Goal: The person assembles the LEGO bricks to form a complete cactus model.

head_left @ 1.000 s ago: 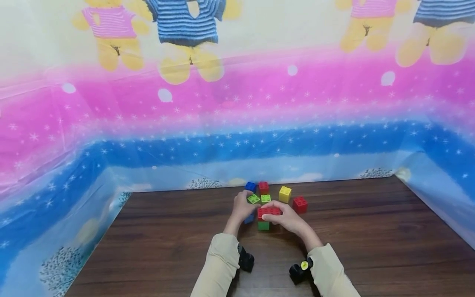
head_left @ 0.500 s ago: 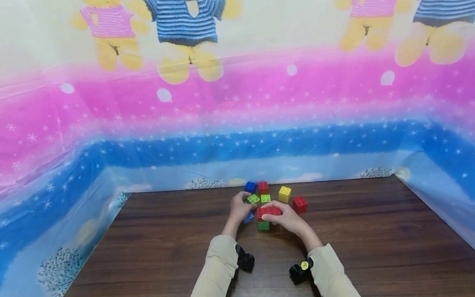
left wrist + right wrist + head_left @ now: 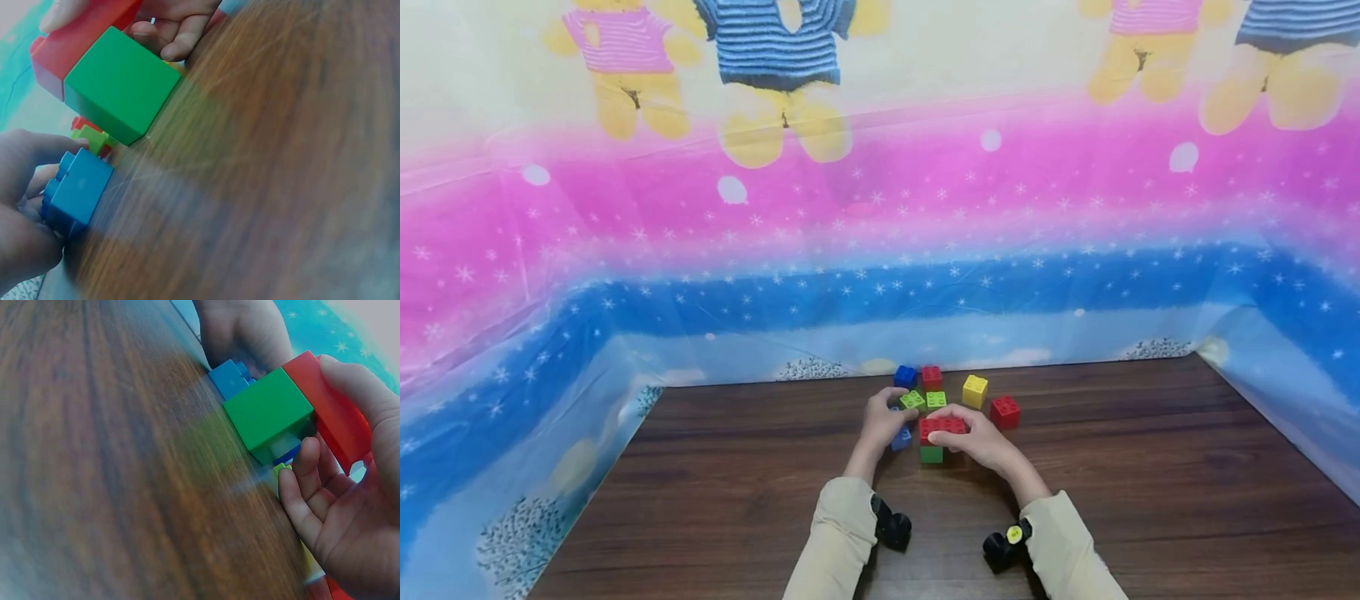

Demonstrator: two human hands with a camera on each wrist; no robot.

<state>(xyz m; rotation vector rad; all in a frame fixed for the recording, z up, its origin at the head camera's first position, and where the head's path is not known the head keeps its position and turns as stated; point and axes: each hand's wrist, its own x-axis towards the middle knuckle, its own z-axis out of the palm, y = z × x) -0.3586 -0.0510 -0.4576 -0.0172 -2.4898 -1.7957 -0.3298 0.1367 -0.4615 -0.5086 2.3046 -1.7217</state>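
My right hand (image 3: 983, 442) grips a long red toy brick (image 3: 936, 426), thumb on its near face. A green brick (image 3: 931, 455) is joined beneath the red one, and this stack stands close to the tabletop; whether it touches the wood cannot be told. My left hand (image 3: 880, 423) is at a blue brick (image 3: 78, 190), its thumb and fingers spread above and behind it. The blue brick lies beside the stack, on its left, with studs toward the left palm. Firm contact between left hand and blue brick cannot be made out.
Behind the hands sit two light green bricks, one left (image 3: 912, 401) and one right (image 3: 936, 400). A dark blue brick (image 3: 906, 377), a red one (image 3: 932, 378), a yellow one (image 3: 975, 391) and another red one (image 3: 1005, 412) stand farther back and right. A patterned cloth (image 3: 880, 292) borders the wooden table (image 3: 737, 483).
My left hand has shifted slightly left, uncovering more of the blue brick, which stays nearly in place. The right hand and its red and green stack hold still.
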